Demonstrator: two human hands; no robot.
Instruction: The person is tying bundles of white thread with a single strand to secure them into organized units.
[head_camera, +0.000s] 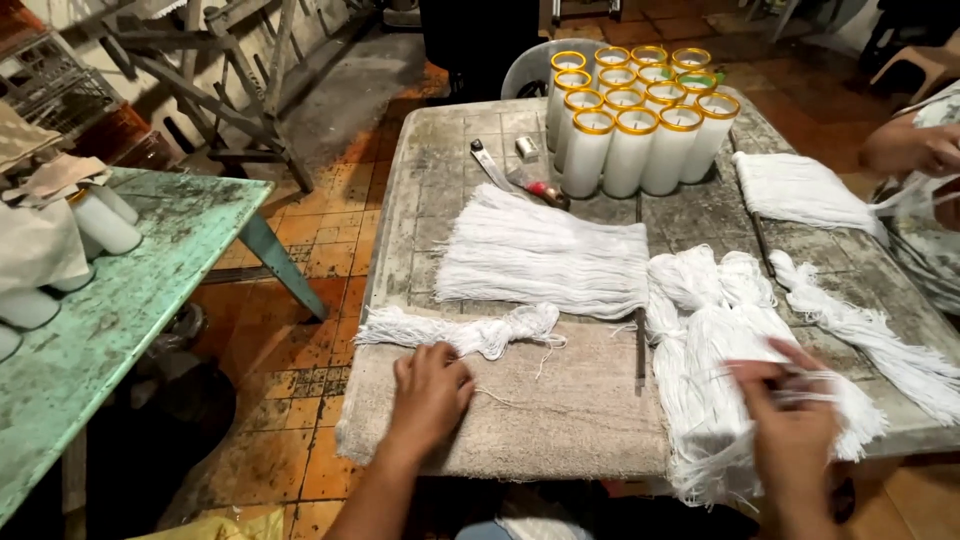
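On the desk my left hand lies flat by a string bundle; my right hand pinches loose white strings; one combed pile lies done, more bundles wait.

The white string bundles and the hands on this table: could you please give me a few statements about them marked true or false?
1. The left hand rests flat on the cloth beside a knotted string bundle. True.
2. The right hand is empty. False: it pulls strands from the large bundle.
3. The white candles have gold rims. True.
4. The candles stand on the green table. False: they stand at the far end of the grey table.
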